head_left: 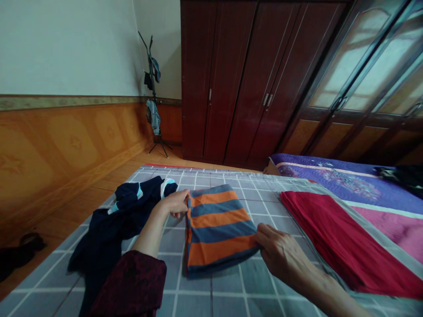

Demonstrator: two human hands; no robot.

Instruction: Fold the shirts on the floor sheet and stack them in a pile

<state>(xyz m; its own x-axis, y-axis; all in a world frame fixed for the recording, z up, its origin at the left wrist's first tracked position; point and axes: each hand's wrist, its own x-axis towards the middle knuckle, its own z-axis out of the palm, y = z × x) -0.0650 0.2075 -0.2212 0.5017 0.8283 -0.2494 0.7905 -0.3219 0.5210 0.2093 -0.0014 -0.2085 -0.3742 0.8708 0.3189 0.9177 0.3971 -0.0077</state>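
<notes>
Striped cloth [218, 222], folded, on checked cover [228, 297] between dark garment [105, 231] and red cloth [343, 237]; left hand's [175, 203] fingers pinch its far left corner, right hand's [280, 248] its right edge; apparently mid-straightening, calling for even tension

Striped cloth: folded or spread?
Folded: the striped cloth forms a compact, layered rectangle, pinched at its edges by both hands.

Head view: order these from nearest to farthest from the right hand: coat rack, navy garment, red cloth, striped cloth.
1. Striped cloth: in the right hand, gripped at its right edge.
2. Red cloth: to the hand's right.
3. Navy garment: left, beyond the striped cloth.
4. Coat rack: back left, on the floor.
</notes>
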